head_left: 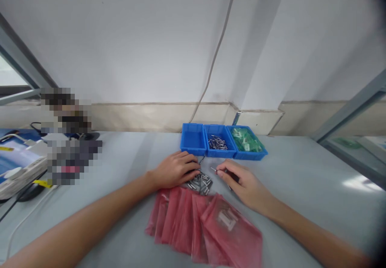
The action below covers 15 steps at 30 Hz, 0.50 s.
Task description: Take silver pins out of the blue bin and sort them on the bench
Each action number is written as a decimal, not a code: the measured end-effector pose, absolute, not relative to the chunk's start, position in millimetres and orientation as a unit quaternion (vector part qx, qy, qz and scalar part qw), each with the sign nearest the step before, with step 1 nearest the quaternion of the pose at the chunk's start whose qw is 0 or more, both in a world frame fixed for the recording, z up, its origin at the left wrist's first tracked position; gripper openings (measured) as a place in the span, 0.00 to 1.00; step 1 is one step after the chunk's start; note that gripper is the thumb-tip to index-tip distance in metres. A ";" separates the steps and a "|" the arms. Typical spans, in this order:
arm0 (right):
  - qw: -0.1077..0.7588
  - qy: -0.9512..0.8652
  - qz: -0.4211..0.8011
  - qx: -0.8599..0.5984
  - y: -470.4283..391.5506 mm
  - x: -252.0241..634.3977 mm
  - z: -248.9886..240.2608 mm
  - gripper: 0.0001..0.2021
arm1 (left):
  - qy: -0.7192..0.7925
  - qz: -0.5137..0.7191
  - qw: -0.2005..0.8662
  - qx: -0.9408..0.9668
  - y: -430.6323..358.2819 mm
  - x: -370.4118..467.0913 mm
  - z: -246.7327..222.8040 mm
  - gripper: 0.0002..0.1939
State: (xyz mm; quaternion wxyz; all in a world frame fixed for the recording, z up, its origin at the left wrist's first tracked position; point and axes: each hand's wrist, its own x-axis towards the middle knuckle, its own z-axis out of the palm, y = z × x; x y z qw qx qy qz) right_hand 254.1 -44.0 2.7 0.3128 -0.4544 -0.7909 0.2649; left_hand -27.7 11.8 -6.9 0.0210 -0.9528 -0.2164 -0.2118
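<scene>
A small pile of shiny metal pins (201, 183) lies on the table. My left hand (177, 169) rests palm down at the pile's left edge, its fingers stretched out over it and fingertips touching the pins. To the right of the pile, my right hand (241, 181) pinches a thin metal pin (214, 169) between thumb and fingers, its tip pointing left. Below both hands, several pink plastic bags (183, 219) overlap in a fanned row. The rightmost bag has small pale parts (227, 219) inside.
Three joined blue bins stand behind my hands: a bare left one (193, 136), a middle one (221, 154) with metal pins, and a right one (251, 155) with green bags. A power strip (25, 175) and cables lie at far left. A wall (144, 58) rises behind.
</scene>
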 end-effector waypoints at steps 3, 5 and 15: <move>0.313 -0.791 0.264 -0.454 -44.3 254.5 2.8 0.12 | -0.215 -0.215 0.023 -0.952 11.6 -27.6 -6.6 0.16; 0.313 -0.791 0.263 -0.455 -44.2 254.8 2.4 0.12 | -0.215 -0.215 0.023 -0.952 11.4 -27.4 -6.3 0.17; 0.323 -0.774 0.272 -0.471 -45.2 254.5 2.6 0.08 | -0.216 -0.209 0.018 -0.954 11.1 -27.2 -5.2 0.16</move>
